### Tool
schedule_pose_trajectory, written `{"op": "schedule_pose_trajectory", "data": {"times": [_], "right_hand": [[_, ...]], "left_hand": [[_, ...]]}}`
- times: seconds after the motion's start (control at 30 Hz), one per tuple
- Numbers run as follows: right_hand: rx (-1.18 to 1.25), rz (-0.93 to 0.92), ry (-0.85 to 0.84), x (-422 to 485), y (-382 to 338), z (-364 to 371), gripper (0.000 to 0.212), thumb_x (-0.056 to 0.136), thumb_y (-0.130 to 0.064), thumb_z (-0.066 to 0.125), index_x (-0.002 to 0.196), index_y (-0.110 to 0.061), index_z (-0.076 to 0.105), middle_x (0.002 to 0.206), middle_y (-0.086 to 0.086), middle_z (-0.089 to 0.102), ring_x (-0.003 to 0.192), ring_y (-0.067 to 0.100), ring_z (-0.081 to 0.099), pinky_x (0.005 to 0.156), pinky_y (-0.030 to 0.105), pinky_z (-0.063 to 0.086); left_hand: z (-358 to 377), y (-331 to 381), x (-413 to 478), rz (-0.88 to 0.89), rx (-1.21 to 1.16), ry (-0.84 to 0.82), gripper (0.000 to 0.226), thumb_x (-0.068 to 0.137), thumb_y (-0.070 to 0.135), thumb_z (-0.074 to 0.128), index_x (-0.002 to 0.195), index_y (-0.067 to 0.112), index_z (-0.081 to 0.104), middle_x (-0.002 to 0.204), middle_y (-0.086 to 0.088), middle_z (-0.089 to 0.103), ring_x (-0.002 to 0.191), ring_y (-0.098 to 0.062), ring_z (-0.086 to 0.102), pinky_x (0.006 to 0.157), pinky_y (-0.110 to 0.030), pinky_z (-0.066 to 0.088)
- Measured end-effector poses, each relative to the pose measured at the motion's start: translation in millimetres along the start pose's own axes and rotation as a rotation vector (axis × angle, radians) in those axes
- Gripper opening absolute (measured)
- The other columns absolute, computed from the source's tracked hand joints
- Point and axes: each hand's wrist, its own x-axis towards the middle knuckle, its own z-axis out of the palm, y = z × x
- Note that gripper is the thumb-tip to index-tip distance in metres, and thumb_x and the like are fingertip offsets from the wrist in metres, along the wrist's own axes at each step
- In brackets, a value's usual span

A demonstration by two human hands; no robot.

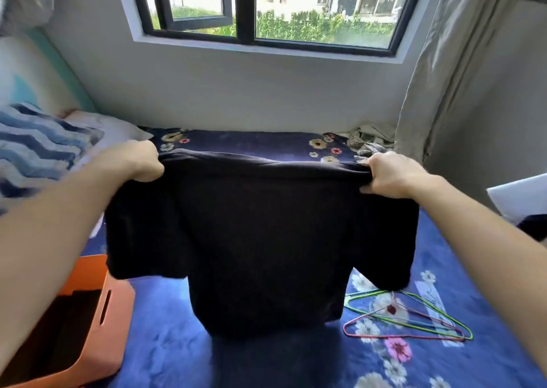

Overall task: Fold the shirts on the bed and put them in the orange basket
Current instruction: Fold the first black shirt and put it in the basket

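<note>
Bedroom: orange basket (122,305) is sitting at bed (165,343) near-left corner.
Grips: left grip (139,161), right grip (390,174) are pinching black shirt (266,239) at shoulders.
Next: probably laying it flat.

- Bed (165,343), near strip: bare floral cover, open to a hand between the orange basket (115,307) and the hangers (408,316).
- Black shirt (266,239): gripped at the shoulders by the left hand (139,161) and right hand (390,174), hanging spread and screening the bed's middle.
- Orange basket, left: top open, dark cloth inside.
- Hangers, right: flat on the cover, below the right sleeve.
- Striped pillow (35,151): blocks far left.
- Crumpled cloth (367,143): fills far right corner.
</note>
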Motion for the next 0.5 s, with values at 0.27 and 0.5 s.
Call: {"op": "schedule_pose_trajectory", "data": {"times": [0.27,0.5], "right_hand": [[0.309,0.461,0.05,104,10,21,0.035,0.092,-0.017,0.042,0.123,-0.006,0.054,0.127,0.02,0.056,0.115,0.036,0.055,0.093,0.041,0.047],[1.448,0.561,0.273,160,7,2,0.028,0.095,-0.009,0.032,0.11,-0.004,0.055,0.093,0.02,0.063,0.075,0.031,0.064,0.054,0.034,0.059]], "left_hand": [[16,46,64,-0.295,-0.82,-0.214,0.041,0.094,0.011,0.029,0.11,-0.015,0.057,0.067,-0.023,0.069,0.066,-0.035,0.069,0.062,-0.038,0.057],[-6,93,116,-0.136,-1.869,0.07,0.033,0.102,0.021,0.027,0.124,0.015,0.05,0.102,-0.001,0.057,0.092,-0.015,0.054,0.083,-0.038,0.048]]}}
